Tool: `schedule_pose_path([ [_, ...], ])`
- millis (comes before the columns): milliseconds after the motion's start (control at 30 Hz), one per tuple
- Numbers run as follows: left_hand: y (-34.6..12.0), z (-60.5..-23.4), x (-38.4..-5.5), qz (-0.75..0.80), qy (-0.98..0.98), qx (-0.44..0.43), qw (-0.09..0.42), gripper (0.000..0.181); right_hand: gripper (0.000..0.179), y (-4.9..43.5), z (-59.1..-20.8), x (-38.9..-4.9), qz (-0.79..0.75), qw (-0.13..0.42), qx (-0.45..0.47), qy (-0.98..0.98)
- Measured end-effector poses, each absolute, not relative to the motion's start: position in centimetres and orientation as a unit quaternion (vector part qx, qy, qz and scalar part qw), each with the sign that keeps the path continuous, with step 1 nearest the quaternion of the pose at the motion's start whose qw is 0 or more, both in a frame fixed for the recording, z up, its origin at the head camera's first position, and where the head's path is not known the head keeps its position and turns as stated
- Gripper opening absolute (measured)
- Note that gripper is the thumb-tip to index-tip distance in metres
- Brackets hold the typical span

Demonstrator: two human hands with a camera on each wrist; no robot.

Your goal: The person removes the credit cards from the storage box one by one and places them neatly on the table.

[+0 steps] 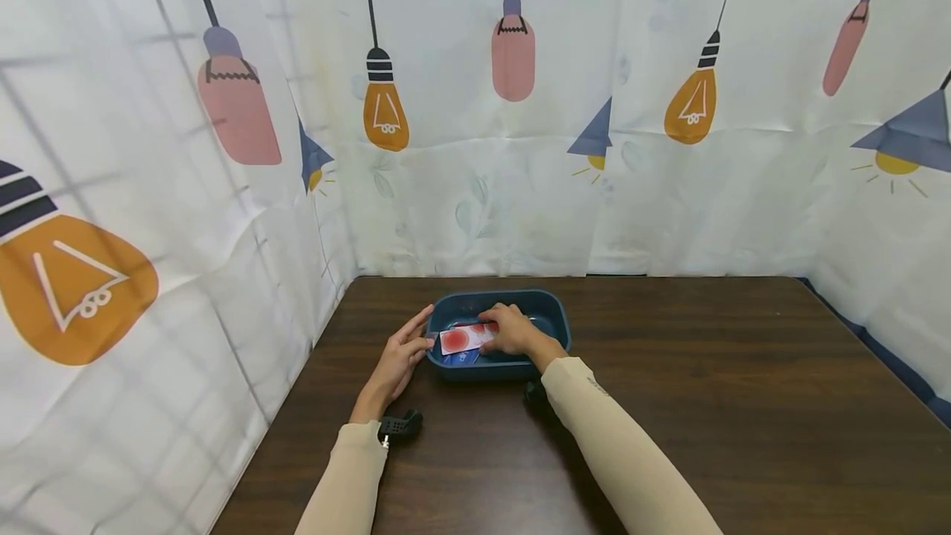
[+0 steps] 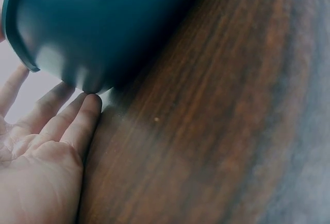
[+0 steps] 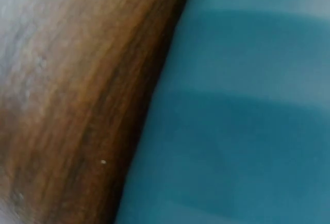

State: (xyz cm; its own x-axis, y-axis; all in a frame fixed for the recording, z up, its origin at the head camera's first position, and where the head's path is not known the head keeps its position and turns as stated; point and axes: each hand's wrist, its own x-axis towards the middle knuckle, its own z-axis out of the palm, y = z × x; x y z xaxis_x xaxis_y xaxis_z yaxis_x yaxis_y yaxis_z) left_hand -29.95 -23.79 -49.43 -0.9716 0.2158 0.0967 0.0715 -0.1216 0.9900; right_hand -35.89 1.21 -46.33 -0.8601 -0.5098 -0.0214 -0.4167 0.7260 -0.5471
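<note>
Inside blue bin (image 1: 483, 372), packet (image 1: 456, 341) pinched by right hand (image 1: 514, 333), left hand (image 1: 396, 366) outstretched beside its left end

The head view is bright and mostly even, the white curtain (image 1: 483, 221) pale and low in contrast. Faint grey grid shadows cross the cloth between 8 and 11 o'clock. The dark wooden counter (image 1: 706, 411) shows a soft sheen near 6 o'clock and a shadow beside the right sleeve (image 1: 631, 452). At 9 o'clock, the printed light bulb (image 1: 82, 287) looks stretched; fine print on the red-and-white packet (image 1: 456, 341) is unreadable. In the left wrist view, hazy highlights mark the teal tub (image 2: 93, 33), and the wood smears into grey toward 4 o'clock. The right wrist view is soft throughout, with glare at 10 o'clock.
</note>
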Motion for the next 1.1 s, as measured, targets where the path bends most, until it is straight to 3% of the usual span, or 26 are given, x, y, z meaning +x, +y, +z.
schedule_pose_path([
  [600,-24.26,-49.56,-29.71,0.738,0.666,0.106,0.041,0.063,0.048,0.79,-45.88,-35.60,-0.275,0.097,-0.245,0.924],
  [1100,-24.02,-49.74,-30.00,0.734,0.668,0.112,0.047,0.063,0.048,1.36,-46.22,-35.80,-0.313,0.092,-0.244,0.913],
])
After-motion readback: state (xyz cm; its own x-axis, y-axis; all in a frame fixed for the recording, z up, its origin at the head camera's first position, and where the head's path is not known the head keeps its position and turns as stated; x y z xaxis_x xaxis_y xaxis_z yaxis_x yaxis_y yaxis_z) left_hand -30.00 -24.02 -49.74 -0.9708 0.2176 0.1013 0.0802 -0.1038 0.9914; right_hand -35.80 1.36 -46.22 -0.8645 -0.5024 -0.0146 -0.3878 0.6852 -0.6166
